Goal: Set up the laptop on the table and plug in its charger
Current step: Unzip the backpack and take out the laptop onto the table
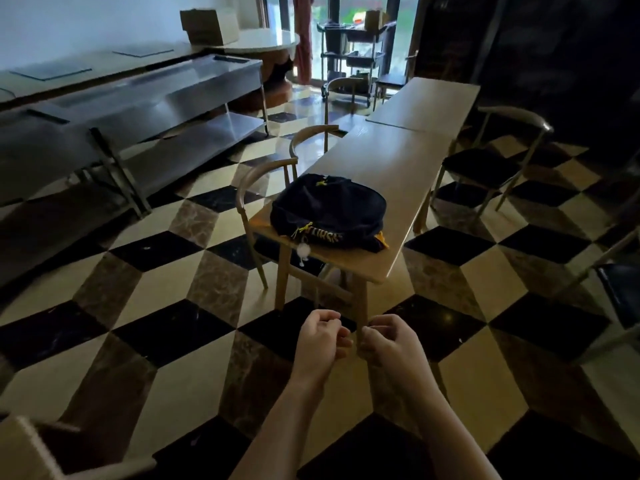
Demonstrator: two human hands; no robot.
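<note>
A dark blue backpack (329, 211) with yellow trim and a white tag lies flat on the near end of a long wooden table (398, 161). No laptop or charger shows. My left hand (320, 339) and my right hand (389, 341) hover side by side over the floor, short of the table's near edge. Both have loosely curled fingers and hold nothing. The two hands almost touch each other.
Wooden chairs (266, 178) stand along the table's left side, dark-seated chairs (485, 164) on its right. A steel counter (138, 109) runs along the left wall. A cart (353, 53) stands by the window at the back. The floor is checkered tile.
</note>
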